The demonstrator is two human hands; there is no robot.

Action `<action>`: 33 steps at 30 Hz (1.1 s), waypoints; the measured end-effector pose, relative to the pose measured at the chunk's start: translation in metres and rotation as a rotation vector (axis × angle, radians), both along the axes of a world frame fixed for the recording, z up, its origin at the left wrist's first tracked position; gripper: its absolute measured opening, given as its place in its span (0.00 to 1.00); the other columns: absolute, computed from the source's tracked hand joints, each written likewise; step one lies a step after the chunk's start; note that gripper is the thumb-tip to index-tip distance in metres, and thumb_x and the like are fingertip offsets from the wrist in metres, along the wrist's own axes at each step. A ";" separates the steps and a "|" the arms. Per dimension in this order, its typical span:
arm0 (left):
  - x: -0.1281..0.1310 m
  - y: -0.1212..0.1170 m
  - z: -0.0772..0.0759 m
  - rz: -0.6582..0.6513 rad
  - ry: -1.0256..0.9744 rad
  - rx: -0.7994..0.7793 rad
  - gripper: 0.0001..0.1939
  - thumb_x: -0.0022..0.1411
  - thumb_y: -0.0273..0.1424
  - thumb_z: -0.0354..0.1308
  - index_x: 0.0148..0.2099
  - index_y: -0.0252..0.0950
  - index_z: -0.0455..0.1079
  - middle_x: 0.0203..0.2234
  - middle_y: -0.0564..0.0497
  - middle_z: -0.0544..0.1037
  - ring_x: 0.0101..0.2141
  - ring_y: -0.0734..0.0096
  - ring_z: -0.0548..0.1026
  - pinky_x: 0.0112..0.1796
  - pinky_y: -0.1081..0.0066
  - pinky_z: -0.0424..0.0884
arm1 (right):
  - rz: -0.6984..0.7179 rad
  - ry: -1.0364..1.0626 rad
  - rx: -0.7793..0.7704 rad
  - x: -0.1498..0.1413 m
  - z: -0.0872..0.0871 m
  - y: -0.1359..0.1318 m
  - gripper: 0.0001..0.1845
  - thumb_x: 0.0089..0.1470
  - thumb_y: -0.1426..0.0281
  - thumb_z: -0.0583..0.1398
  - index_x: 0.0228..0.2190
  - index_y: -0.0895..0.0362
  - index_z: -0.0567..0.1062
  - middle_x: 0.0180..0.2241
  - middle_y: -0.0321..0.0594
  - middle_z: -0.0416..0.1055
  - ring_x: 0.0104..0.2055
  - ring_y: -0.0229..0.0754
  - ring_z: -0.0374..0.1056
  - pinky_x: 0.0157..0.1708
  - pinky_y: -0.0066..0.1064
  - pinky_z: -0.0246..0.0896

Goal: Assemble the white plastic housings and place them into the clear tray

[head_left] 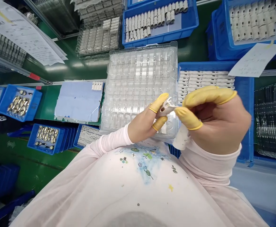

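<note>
Between the yellow-cotted thumb and finger of my left hand [144,121] is a small white plastic shell [166,107], tube-like, with a dark hole in its side and prongs at its upper end. My right hand [213,116], also in yellow finger cots, is closed in a pinch. Its thumb tip meets the right end of the shell; anything between those fingertips is too small to make out. A white piece with faint marks [182,137] shows below the right hand, and I cannot tell whether it is held. Underneath both hands lies a clear compartmented plastic tray [140,71].
Right of the tray, a blue bin [244,91] holds rows of white shells. More shells fill a blue bin [161,38] behind and another bin [219,41] at back right. A blue-grey board [77,101] lies left. Shiny metallic parts sit in small bins [33,104] farther left.
</note>
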State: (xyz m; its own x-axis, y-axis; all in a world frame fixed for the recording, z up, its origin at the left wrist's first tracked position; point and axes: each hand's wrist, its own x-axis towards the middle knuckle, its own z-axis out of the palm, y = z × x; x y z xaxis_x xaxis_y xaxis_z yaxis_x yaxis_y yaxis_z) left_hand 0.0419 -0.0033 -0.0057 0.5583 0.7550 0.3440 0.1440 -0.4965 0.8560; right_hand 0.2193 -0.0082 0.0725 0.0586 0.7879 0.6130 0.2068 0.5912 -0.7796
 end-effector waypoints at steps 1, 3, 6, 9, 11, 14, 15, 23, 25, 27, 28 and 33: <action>-0.002 -0.005 0.005 -0.092 -0.074 -0.135 0.37 0.80 0.46 0.45 0.81 0.49 0.31 0.62 0.39 0.73 0.58 0.58 0.79 0.59 0.54 0.77 | 0.025 0.108 -0.003 -0.002 -0.001 0.003 0.15 0.60 0.64 0.73 0.32 0.52 0.72 0.28 0.30 0.67 0.26 0.31 0.63 0.21 0.27 0.58; -0.004 -0.012 0.016 -0.272 -0.210 -0.404 0.39 0.79 0.47 0.49 0.80 0.50 0.33 0.60 0.40 0.75 0.55 0.61 0.82 0.54 0.59 0.80 | 0.048 0.280 0.005 -0.007 -0.004 0.010 0.19 0.58 0.57 0.74 0.31 0.52 0.72 0.27 0.30 0.64 0.25 0.31 0.64 0.20 0.25 0.59; -0.006 -0.019 0.028 -0.400 -0.331 -0.674 0.38 0.76 0.48 0.56 0.78 0.49 0.44 0.58 0.40 0.77 0.53 0.61 0.82 0.51 0.61 0.81 | 0.047 0.435 0.030 -0.015 -0.009 0.016 0.19 0.58 0.55 0.74 0.32 0.51 0.73 0.26 0.29 0.62 0.23 0.29 0.63 0.17 0.22 0.55; -0.006 -0.022 0.035 -0.392 -0.406 -0.810 0.37 0.72 0.46 0.62 0.76 0.47 0.52 0.58 0.39 0.77 0.52 0.59 0.83 0.54 0.57 0.80 | 0.040 0.520 0.055 -0.021 -0.013 0.016 0.14 0.58 0.58 0.74 0.37 0.49 0.78 0.29 0.29 0.67 0.22 0.28 0.61 0.14 0.23 0.55; -0.006 -0.024 0.038 -0.394 -0.454 -0.874 0.37 0.71 0.45 0.64 0.75 0.49 0.54 0.60 0.39 0.76 0.54 0.57 0.83 0.56 0.53 0.80 | 0.006 0.551 0.073 -0.023 -0.015 0.015 0.13 0.56 0.59 0.75 0.40 0.47 0.81 0.32 0.31 0.70 0.22 0.28 0.61 0.14 0.25 0.58; -0.006 -0.026 0.042 -0.435 -0.493 -0.943 0.34 0.70 0.43 0.66 0.72 0.49 0.57 0.61 0.40 0.76 0.53 0.57 0.84 0.56 0.53 0.80 | -0.018 0.522 0.098 -0.025 -0.016 0.015 0.13 0.57 0.58 0.75 0.43 0.43 0.84 0.38 0.31 0.72 0.21 0.26 0.59 0.16 0.26 0.59; -0.006 -0.027 0.043 -0.446 -0.498 -0.954 0.33 0.70 0.42 0.66 0.71 0.49 0.58 0.60 0.41 0.77 0.52 0.58 0.85 0.56 0.54 0.80 | -0.026 0.508 0.107 -0.026 -0.016 0.015 0.13 0.57 0.57 0.75 0.44 0.41 0.84 0.39 0.30 0.72 0.21 0.25 0.57 0.17 0.25 0.60; -0.010 -0.028 0.053 -0.523 -0.496 -1.054 0.28 0.71 0.44 0.65 0.67 0.49 0.61 0.55 0.45 0.79 0.50 0.58 0.86 0.52 0.57 0.82 | -0.026 0.480 0.112 -0.032 -0.010 0.013 0.12 0.59 0.51 0.72 0.42 0.37 0.81 0.32 0.25 0.68 0.18 0.24 0.56 0.31 0.33 0.75; -0.011 -0.029 0.053 -0.540 -0.485 -1.026 0.29 0.71 0.43 0.65 0.68 0.49 0.60 0.54 0.45 0.80 0.50 0.59 0.86 0.53 0.56 0.82 | -0.028 0.457 0.134 -0.032 -0.011 0.013 0.14 0.60 0.53 0.72 0.46 0.34 0.80 0.36 0.25 0.72 0.17 0.24 0.58 0.29 0.33 0.74; -0.011 -0.030 0.050 -0.520 -0.458 -0.969 0.31 0.71 0.44 0.65 0.70 0.49 0.59 0.56 0.43 0.80 0.51 0.58 0.85 0.54 0.54 0.82 | -0.047 0.416 0.182 -0.031 -0.015 0.014 0.15 0.61 0.55 0.71 0.49 0.32 0.80 0.39 0.25 0.74 0.17 0.25 0.58 0.27 0.33 0.73; -0.011 -0.030 0.049 -0.484 -0.434 -0.917 0.32 0.71 0.44 0.65 0.70 0.48 0.59 0.57 0.42 0.79 0.53 0.57 0.85 0.55 0.53 0.81 | -0.061 0.393 0.204 -0.029 -0.017 0.015 0.14 0.62 0.56 0.71 0.49 0.32 0.80 0.40 0.27 0.74 0.18 0.26 0.58 0.25 0.33 0.72; -0.015 -0.024 0.039 -0.208 -0.287 -0.361 0.31 0.73 0.43 0.63 0.72 0.46 0.60 0.65 0.42 0.75 0.61 0.56 0.79 0.60 0.56 0.77 | 0.019 0.251 0.263 -0.015 -0.030 0.014 0.28 0.53 0.44 0.72 0.53 0.35 0.83 0.40 0.37 0.72 0.35 0.44 0.72 0.32 0.44 0.75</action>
State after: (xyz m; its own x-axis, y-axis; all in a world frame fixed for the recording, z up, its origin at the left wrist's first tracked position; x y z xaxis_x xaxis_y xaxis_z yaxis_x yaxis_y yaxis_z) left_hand 0.0268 -0.0278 0.0337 0.6307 0.7372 0.2426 -0.1923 -0.1543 0.9691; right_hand 0.2038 0.0061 0.0425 0.2198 0.6079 0.7630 0.0146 0.7800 -0.6257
